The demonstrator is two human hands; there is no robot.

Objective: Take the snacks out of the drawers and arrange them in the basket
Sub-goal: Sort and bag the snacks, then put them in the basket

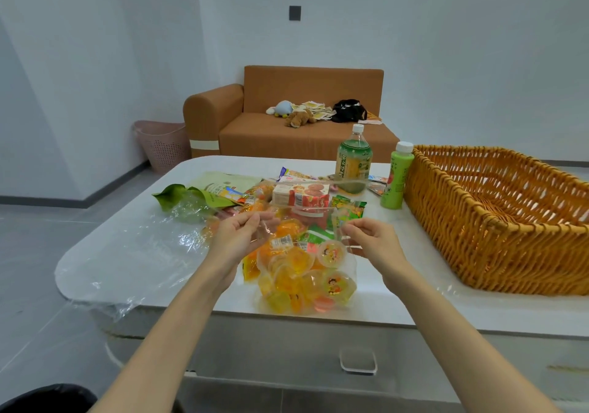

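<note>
Your left grip (pixel 242 235), right grip (pixel 373 237) pinching jelly bag (pixel 306 280); snack pile (pixel 299 194) lying on bench (pixel 401 253); basket (pixel 478 247), three o'clock, showing nothing inside.

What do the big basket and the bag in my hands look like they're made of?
The basket looks like woven wicker or rattan, matte golden brown: interlaced strands with gaps. The bag, pinched by left hand and right hand, looks like thin clear plastic film, glossy: jelly cups show through and it glints.

Clear bag (pixel 306 280) of yellow jelly cups upright, top stretched open; snack packets (pixel 299 194) heaped behind; wicker basket (pixel 478 240) at right.
</note>
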